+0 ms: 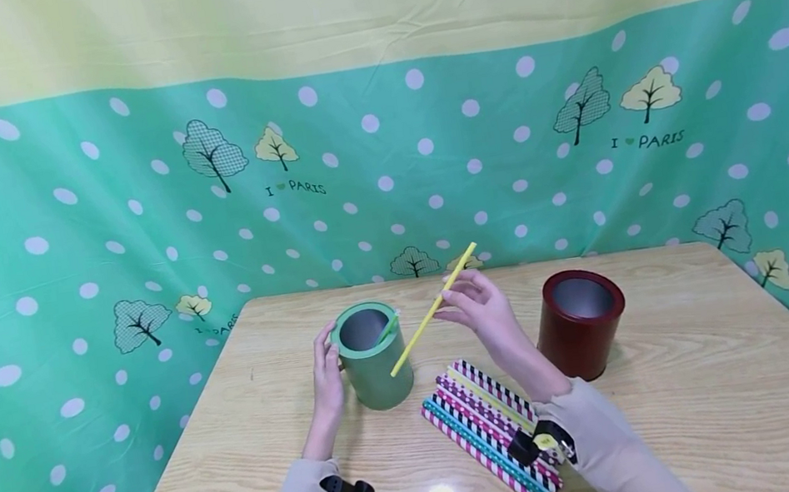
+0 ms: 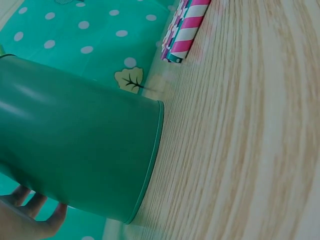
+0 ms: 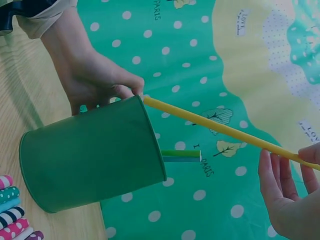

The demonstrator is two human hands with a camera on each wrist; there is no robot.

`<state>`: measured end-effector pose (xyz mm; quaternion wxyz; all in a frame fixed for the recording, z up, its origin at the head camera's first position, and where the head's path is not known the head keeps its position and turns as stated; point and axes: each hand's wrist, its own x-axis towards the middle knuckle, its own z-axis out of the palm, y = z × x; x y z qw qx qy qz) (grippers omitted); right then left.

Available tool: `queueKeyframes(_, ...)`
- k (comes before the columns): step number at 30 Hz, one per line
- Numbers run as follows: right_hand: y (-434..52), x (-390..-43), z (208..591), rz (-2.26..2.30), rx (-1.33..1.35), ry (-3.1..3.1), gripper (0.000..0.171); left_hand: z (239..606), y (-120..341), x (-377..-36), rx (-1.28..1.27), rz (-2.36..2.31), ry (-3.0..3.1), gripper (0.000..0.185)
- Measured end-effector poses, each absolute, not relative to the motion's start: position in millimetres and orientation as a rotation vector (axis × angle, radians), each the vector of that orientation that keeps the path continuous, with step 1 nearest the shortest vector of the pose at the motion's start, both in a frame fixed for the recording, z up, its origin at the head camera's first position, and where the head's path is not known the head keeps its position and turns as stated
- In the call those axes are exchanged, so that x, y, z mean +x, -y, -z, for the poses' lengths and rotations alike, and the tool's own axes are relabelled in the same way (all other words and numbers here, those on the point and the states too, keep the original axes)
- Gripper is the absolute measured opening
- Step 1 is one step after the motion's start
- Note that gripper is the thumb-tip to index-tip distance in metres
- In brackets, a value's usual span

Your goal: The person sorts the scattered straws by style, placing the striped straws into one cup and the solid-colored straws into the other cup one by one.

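Note:
A green can [image 1: 380, 374] stands upright on the table, with a green straw [image 3: 180, 153] and a blue straw [image 3: 181, 159] showing above its rim. My left hand [image 1: 327, 369] holds the can's left side, fingers at the rim and along the wall. Between thumb and fingers, my right hand [image 1: 483, 313] pinches a yellow straw [image 1: 434, 310] near its upper end. It slants down to the left, its lower end in front of the can in the head view. In the right wrist view that end appears near the rim.
Patterned paper straws [image 1: 485, 435] lie side by side on the wooden table [image 1: 712, 403], below my right forearm. To the right stands a dark red can [image 1: 580, 338], open at the top. A green and yellow printed cloth [image 1: 425, 141] hangs behind the table.

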<state>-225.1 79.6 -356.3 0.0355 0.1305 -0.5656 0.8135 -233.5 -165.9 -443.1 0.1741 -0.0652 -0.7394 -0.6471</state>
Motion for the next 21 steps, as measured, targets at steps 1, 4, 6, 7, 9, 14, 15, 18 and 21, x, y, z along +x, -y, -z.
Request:
queueKeyframes(1,-80,-229,360,-2.496,0.418,1.722,0.040,443,166,-233,-0.181,1.834,2.096,0.039)
queueKeyframes(4,-83,-250,381,-2.500,0.501,1.644,0.039,443,166,-234,-0.167,1.832,2.098,0.039)
queueKeyframes(6,-84,-260,389,-2.512,0.508,1.602,0.038,444,166,-235,-0.164,1.836,2.097,0.040)
queueKeyframes(7,-83,-265,393,-2.513,0.498,1.596,0.037,444,166,-235,-0.165,1.840,2.095,0.040)
queueKeyframes(9,-82,-269,395,-2.510,0.489,1.586,0.034,444,166,-235,-0.172,1.845,2.094,0.041)
queueKeyframes(14,-82,-305,429,-2.458,0.533,1.597,0.032,445,166,-236,-0.178,1.840,2.086,0.042)
queueKeyframes(15,-83,-319,444,-2.445,0.562,1.585,0.033,445,166,-236,-0.178,1.834,2.089,0.042)
queueKeyframes(18,-82,-343,465,-2.414,0.576,1.592,0.034,445,166,-236,-0.176,1.832,2.089,0.041)
queueKeyframes(21,-76,-335,449,-2.401,0.559,1.605,0.034,445,166,-236,-0.171,1.834,2.094,0.043)
